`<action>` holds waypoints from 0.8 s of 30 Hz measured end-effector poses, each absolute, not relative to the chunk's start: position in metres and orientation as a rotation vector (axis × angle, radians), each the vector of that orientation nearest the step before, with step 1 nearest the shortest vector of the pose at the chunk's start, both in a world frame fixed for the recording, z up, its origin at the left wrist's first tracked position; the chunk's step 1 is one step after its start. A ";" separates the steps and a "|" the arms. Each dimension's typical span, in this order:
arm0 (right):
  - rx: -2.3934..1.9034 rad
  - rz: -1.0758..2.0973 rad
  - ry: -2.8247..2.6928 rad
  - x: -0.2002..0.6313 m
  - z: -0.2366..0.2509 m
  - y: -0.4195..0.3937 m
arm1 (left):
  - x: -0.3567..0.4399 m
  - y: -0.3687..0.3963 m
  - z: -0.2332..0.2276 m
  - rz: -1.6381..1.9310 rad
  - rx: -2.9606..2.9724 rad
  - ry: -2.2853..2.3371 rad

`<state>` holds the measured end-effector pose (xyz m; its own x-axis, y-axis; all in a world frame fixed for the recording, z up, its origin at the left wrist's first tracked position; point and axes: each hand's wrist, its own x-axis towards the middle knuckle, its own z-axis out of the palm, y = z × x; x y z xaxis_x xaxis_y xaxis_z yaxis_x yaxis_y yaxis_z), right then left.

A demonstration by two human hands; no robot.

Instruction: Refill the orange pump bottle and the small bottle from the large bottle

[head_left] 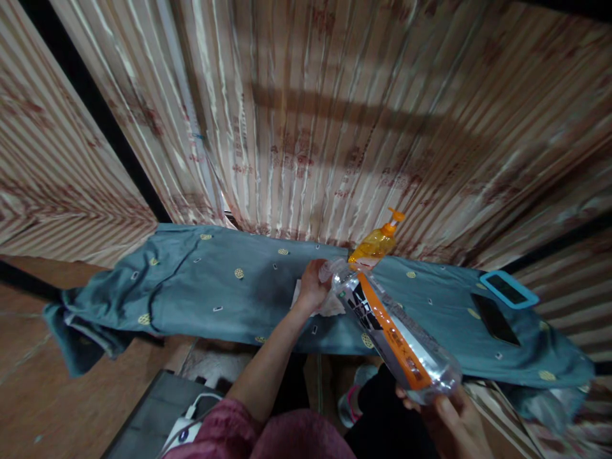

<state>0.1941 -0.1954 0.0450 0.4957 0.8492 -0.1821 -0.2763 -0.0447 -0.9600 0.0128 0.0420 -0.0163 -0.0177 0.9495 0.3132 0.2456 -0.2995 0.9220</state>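
A large clear plastic bottle [394,338] with an orange, black and silver label lies slantwise above the cloth, its neck toward my left hand. My right hand [449,414] grips it by the base. The fingers of my left hand [314,288] are closed round a clear plastic piece [329,270] at the bottle's neck; whether this piece is separate from the bottle I cannot tell. Beneath my left hand a white tissue [332,307] rests on the cloth. Just behind the neck stands a pump bottle [375,245] of yellow liquid with an orange pump.
A blue-green patterned cloth [201,299] covers the long narrow table. At its right end are a dark phone [495,317] and a blue-framed device [509,289]. Striped sheeting [306,127] hangs behind. A grey box [153,408] with a white plug [184,433] stands lower left.
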 end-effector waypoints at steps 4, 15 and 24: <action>-1.323 1.001 -0.580 0.195 0.045 -0.196 | 0.014 0.043 -0.018 1.361 1.604 1.270; -1.328 1.012 -0.582 0.195 0.045 -0.196 | 0.012 0.041 -0.014 1.346 1.620 1.287; -1.320 1.004 -0.564 0.194 0.046 -0.196 | 0.012 0.041 -0.014 1.363 1.623 1.275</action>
